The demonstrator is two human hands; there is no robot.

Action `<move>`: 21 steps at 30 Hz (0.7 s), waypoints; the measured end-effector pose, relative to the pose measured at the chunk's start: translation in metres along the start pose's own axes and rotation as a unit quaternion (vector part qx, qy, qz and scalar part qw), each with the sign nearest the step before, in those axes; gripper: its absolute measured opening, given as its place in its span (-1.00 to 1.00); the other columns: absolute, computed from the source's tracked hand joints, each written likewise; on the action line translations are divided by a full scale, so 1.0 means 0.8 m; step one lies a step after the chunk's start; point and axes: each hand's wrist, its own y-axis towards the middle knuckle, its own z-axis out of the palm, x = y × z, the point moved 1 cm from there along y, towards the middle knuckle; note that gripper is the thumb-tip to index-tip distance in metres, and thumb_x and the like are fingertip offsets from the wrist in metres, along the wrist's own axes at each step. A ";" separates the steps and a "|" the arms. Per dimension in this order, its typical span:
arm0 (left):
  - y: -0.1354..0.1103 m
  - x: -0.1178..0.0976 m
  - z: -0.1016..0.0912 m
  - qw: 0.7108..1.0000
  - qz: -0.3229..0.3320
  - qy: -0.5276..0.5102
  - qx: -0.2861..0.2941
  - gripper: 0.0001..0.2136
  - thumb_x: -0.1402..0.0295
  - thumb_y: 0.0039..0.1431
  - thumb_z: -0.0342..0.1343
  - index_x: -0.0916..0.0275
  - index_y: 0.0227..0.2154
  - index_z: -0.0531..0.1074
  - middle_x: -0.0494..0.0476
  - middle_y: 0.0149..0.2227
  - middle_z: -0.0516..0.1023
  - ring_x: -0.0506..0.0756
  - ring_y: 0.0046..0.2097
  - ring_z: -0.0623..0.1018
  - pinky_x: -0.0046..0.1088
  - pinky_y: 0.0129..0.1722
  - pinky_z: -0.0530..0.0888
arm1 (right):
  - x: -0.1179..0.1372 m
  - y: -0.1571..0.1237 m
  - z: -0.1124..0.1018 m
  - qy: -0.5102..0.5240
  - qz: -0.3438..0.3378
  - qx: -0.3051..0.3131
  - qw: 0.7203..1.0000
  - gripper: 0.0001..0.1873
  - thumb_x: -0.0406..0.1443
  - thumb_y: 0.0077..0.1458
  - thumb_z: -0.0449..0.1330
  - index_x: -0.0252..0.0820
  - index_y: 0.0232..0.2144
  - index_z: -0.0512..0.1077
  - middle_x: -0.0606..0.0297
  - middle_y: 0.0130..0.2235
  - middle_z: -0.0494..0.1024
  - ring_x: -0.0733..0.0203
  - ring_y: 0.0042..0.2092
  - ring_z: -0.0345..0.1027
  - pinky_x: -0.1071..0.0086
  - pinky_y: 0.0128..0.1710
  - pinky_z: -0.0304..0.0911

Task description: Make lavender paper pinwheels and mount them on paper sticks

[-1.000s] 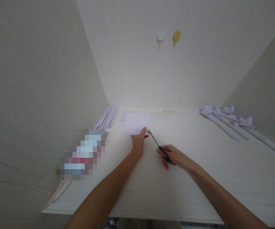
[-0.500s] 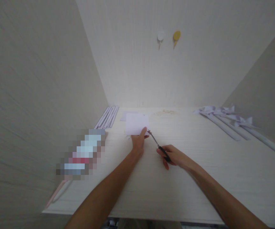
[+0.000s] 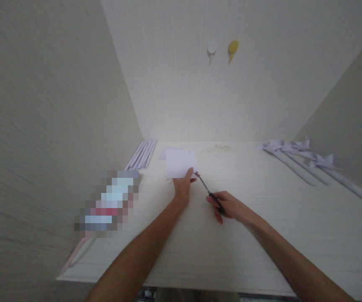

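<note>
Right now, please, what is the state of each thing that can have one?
Left grip: pinching white paper
Right grip: holding black-handled tool
White paper: flat, held near one corner
Black-handled tool: tip beside paper
Paper sticks: lying bunched
Pinwheels: assembled, lying down
Wall hooks: mounted
Pixelated item: unclear

The white paper (image 3: pixel 180 162), plain and squarish, lies with its broad face turned up, gripped at its near right corner. The scissors (image 3: pixel 214 199), black-handled with slim metal blades, slant toward that corner, tips just beside it (whether they touch it is too small to tell).
</note>
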 end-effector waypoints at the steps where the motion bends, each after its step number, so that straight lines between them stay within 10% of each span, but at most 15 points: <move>1: 0.000 0.000 0.000 1.000 -0.001 0.000 -0.001 -0.73 0.35 -0.18 0.16 0.33 -0.35 0.37 0.13 -0.43 0.50 -0.03 -0.50 0.47 -0.58 -0.56 0.39 | -0.001 0.000 0.000 -0.001 0.000 -0.001 1.000 -0.52 0.09 -0.06 -0.04 -0.20 -0.63 0.17 0.36 -0.76 0.34 0.46 -0.75 -0.08 0.48 -0.73 -0.19; 21: -0.002 -0.007 0.001 1.000 0.008 -0.008 -0.004 -0.80 0.35 -0.16 0.14 0.33 -0.43 0.37 0.06 -0.50 0.48 -0.05 -0.50 0.47 -0.62 -0.57 0.36 | 0.005 -0.005 -0.003 0.126 -0.020 -0.003 0.992 -0.55 0.06 -0.10 0.04 -0.21 -0.63 0.16 0.37 -0.75 0.35 0.51 -0.79 -0.14 0.52 -0.82 -0.32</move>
